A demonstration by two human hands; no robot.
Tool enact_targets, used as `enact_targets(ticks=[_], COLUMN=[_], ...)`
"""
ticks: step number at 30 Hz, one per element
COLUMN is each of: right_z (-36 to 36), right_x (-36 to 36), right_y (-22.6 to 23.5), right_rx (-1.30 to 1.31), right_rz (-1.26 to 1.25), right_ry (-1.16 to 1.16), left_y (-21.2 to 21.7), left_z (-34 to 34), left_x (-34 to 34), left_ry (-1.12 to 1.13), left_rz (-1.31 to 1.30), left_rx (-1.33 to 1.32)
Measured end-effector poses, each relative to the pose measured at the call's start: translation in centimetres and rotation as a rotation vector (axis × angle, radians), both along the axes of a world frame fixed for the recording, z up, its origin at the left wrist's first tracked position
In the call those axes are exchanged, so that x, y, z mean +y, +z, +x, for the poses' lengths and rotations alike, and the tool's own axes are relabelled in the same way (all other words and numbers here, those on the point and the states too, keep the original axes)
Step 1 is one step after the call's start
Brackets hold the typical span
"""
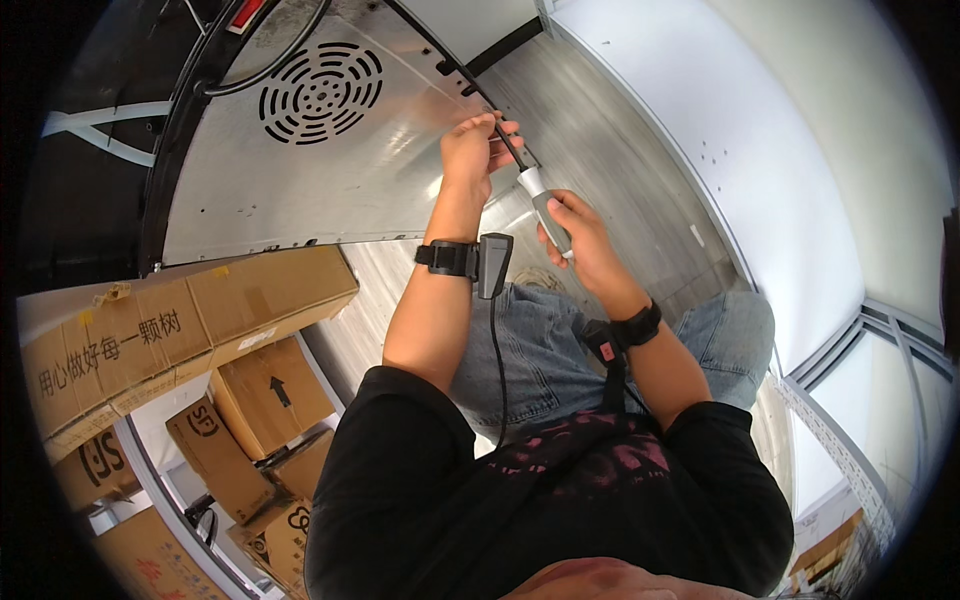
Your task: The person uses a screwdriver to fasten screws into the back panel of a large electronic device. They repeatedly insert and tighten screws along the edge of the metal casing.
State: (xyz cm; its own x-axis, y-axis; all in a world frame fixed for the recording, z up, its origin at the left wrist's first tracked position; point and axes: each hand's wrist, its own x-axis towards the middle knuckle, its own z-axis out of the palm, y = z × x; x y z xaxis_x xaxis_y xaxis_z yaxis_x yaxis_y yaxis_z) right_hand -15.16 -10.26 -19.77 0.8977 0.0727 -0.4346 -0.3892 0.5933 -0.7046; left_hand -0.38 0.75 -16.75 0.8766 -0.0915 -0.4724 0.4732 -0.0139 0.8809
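My right hand (585, 240) grips the grey and white handle of a screwdriver (545, 208). Its dark shaft runs up and left to the edge of a metal back panel (330, 190) with a round vent grille (321, 92). My left hand (472, 150) pinches the shaft near its tip, right at the panel's edge by a black bracket. Both wrists wear black straps; a small black device (493, 264) hangs from the left one with a cable.
Several brown cardboard boxes (180, 330) are stacked at the left. A brushed metal floor (620, 170) and a white wall panel (760, 150) lie to the right. My knees in blue jeans (560, 340) are below the hands. A black cable loops over the panel's top.
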Motion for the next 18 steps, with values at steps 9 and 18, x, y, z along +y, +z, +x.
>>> enact_targets(ticks=[9,18], right_z=[0.21,0.47], right_x=[-0.41,-0.51], right_y=[0.17,-0.22], right_rx=[0.024,-0.002], right_rz=[0.126,0.238], right_ry=[-0.007,-0.002], left_y=[0.30,-0.14], left_z=[-0.08,0.07], left_x=[-0.09,0.11], left_ry=[0.015,0.019], left_rz=[-0.005,-0.021], left_rx=[-0.002,-0.011])
